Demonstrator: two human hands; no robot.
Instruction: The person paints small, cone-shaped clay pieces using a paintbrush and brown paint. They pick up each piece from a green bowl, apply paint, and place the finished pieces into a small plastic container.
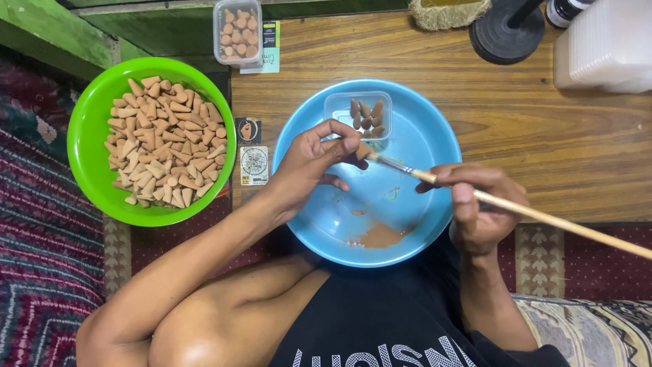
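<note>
My left hand [314,162] pinches a small brown cone [363,151] between thumb and fingertips, the other fingers loosely curled, holding it above the middle of a blue bowl [421,136]. My right hand [477,207] is closed around a long wooden brush [543,216], gripping it near the metal collar, and the bristle tip touches the cone. The handle runs out past my hand toward the lower right, well beyond the bowl's rim

Inside the bowl, just beyond my left fingers, sits a small clear tub [358,114] with a few darker cones in it, resting against the far wall. A patch of brown powder [379,236] lies on the bowl's floor near the edge closest to me. The rest of the floor is bare blue, so there is room between the tub and the powder

To my left, apart from the blue bowl, a green bowl [92,122] is heaped with pale tan cones. Between the two bowls lie two small printed cards [252,153]. Farther away, a clear lidded box [237,32] of cones stands at the table's far edge

The blue bowl sits at the near edge of a wooden table [543,115], overhanging toward my lap. At the far right stands a white plastic container [608,44], with a round black base [506,32] beside it. A patterned red rug [34,204] covers the floor to my left, and my bare knee [204,326] is below the bowl
</note>
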